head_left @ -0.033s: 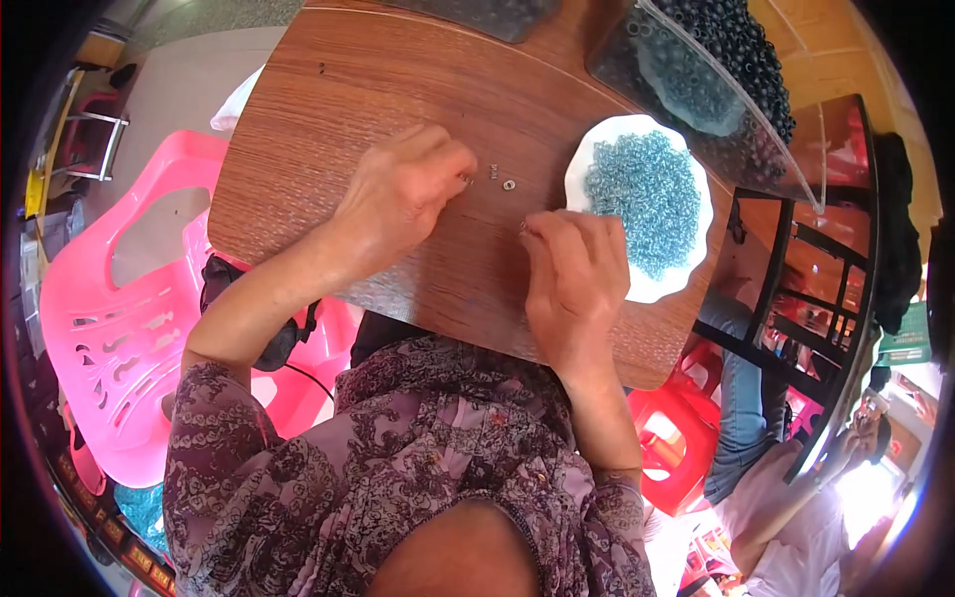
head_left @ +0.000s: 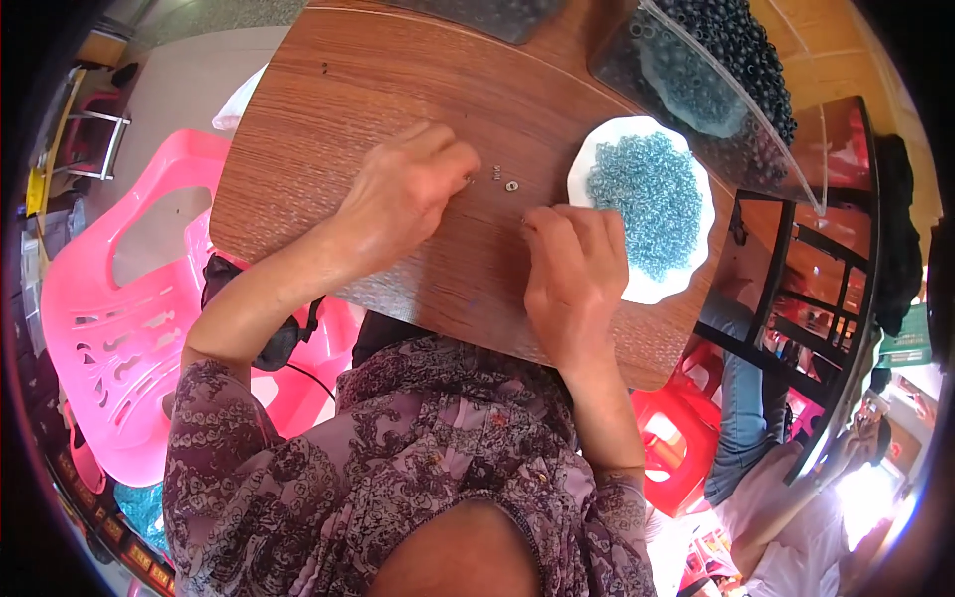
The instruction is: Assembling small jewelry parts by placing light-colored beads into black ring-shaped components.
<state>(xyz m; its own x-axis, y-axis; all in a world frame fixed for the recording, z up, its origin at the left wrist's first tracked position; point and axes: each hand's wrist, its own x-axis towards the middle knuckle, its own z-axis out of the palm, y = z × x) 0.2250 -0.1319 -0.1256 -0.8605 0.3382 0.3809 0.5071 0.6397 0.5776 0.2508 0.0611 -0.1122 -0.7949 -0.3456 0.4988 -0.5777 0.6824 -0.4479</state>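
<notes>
Both my hands rest over a brown wood-grain table (head_left: 318,129). My left hand (head_left: 410,194) is curled closed, thumb and forefinger pinched together; a tiny something at their tips is too small to name. Beside those fingertips lie a small silvery ring-shaped piece (head_left: 511,186) and a short row of tiny pieces (head_left: 496,172). My right hand (head_left: 579,261) is also closed in a pinch, and I cannot make out what its fingertips hold. It overlaps the near left rim of a white scalloped plate (head_left: 702,204), heaped with tiny translucent blue pieces (head_left: 647,189).
A clear plastic bin (head_left: 686,90) with many dark ring-shaped pieces stands at the far right. Two dark specks (head_left: 324,69) lie at the far left of the table. A pink chair (head_left: 109,328) is on my left, a red stool (head_left: 681,433) on my right, near another person's leg (head_left: 738,398).
</notes>
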